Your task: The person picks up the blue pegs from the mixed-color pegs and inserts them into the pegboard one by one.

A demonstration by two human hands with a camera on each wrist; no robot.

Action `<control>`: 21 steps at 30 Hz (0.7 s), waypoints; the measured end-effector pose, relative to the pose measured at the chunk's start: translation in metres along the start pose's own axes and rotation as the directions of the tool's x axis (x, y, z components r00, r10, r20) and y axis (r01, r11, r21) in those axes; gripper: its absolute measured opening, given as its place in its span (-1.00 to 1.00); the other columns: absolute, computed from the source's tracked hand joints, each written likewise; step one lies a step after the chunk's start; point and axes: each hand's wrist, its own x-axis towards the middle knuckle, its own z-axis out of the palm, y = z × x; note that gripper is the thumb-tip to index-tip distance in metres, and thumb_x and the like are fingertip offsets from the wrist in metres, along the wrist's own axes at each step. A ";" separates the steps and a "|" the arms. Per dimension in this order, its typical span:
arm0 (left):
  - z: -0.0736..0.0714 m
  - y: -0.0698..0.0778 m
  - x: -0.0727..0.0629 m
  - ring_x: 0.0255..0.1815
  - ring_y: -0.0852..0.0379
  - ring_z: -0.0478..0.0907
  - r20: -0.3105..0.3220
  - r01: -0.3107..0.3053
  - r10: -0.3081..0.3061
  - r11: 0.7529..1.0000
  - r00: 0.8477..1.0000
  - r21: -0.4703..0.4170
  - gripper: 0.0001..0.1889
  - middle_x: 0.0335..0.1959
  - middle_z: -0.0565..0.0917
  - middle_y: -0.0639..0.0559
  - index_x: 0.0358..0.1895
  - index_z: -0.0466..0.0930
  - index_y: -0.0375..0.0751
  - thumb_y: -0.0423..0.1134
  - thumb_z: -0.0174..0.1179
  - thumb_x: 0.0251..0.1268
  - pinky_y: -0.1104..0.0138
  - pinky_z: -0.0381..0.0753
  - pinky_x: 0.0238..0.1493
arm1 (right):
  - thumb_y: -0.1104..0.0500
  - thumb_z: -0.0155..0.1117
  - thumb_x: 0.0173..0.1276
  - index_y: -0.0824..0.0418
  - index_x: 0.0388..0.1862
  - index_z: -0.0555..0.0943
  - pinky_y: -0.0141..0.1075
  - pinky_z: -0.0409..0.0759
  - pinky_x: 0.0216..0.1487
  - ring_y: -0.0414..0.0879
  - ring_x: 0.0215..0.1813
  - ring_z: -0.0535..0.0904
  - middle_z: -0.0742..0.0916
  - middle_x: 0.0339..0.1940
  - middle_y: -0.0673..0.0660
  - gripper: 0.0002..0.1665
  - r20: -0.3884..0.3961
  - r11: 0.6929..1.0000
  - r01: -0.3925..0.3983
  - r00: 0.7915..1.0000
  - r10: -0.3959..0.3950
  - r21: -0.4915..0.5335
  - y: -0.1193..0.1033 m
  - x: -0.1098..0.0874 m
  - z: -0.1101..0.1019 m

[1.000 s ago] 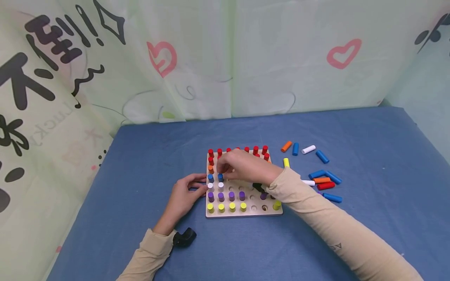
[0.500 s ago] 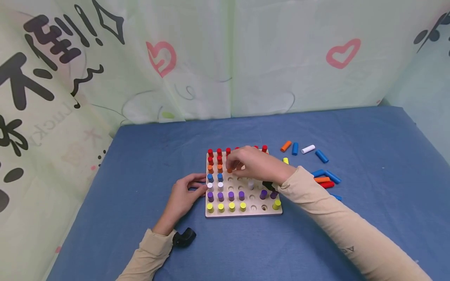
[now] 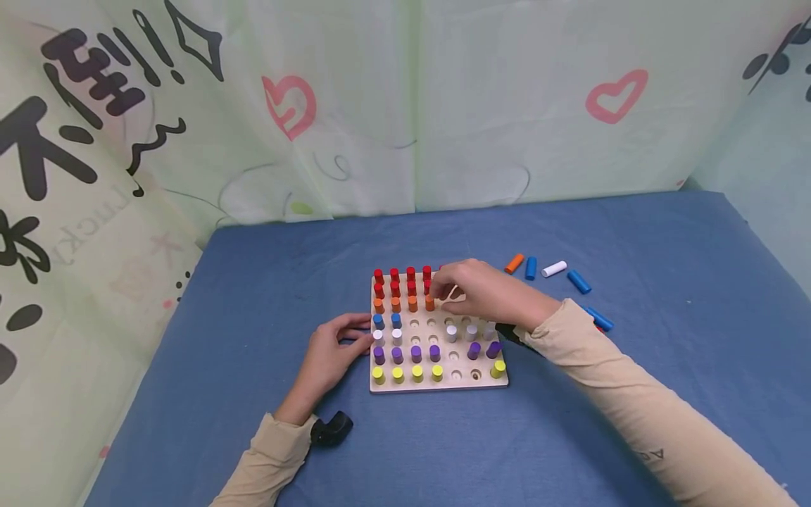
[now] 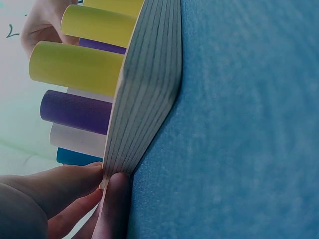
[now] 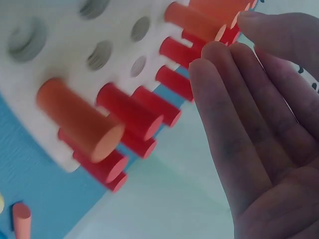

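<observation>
A wooden pegboard with rows of red, orange, blue, white, purple and yellow pegs lies on the table. Along its left edge, my left hand rests with fingertips touching the side; up close in the left wrist view, the fingers meet the board's edge near a blue peg. My right hand is over the upper right part, fingertips beside the last orange peg of four-colour-matching neighbours to the left. The right wrist view shows its fingers extended, the thumb apart, nothing between them. It hides some red pegs.
Loose pegs lie right of the board: an orange peg, a white peg and several blue ones, such as this blue peg. The right sleeve covers others. Bare holes show in the board, and a curtain hangs behind the table.
My right hand has moved rightward along the orange row, uncovering orange pegs and blue-row holes to its left. Its sleeve now covers more loose pegs. The left hand stays put.
</observation>
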 end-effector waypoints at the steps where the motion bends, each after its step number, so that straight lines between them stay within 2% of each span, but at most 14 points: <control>1: 0.000 0.000 0.000 -0.13 0.11 0.68 0.001 0.000 0.000 1.000 1.000 0.000 -0.61 0.02 0.70 -0.06 0.20 0.60 -0.20 -0.34 0.31 0.30 0.32 0.73 -0.14 | 0.34 0.43 0.24 0.24 -0.16 0.70 -0.24 0.71 -0.07 -0.14 -0.16 0.69 0.74 -0.24 0.06 -0.81 -0.002 1.000 -0.005 1.000 0.005 -0.003 0.001 -0.001 -0.001; 10: -0.001 -0.001 -0.001 -0.12 0.11 0.67 -0.005 0.002 -0.002 1.000 1.000 0.005 -0.61 0.02 0.70 -0.04 0.20 0.60 -0.19 -0.33 0.31 0.31 0.30 0.73 -0.12 | 0.36 0.44 0.22 0.26 -0.12 0.70 -0.19 0.71 -0.06 -0.10 -0.15 0.69 0.74 -0.19 0.10 -0.76 -0.038 1.000 -0.002 0.999 0.001 -0.013 0.011 -0.013 -0.006; 21: 0.000 -0.001 0.001 -0.12 0.10 0.68 0.000 -0.008 0.008 1.000 1.000 0.001 -0.61 0.01 0.70 -0.05 0.19 0.61 -0.20 -0.33 0.32 0.30 0.29 0.73 -0.12 | 0.32 0.44 0.22 0.23 -0.12 0.70 -0.11 0.70 -0.09 -0.10 -0.17 0.64 0.73 -0.18 0.10 -0.77 -0.063 0.997 -0.074 0.995 0.073 -0.019 0.022 -0.025 -0.013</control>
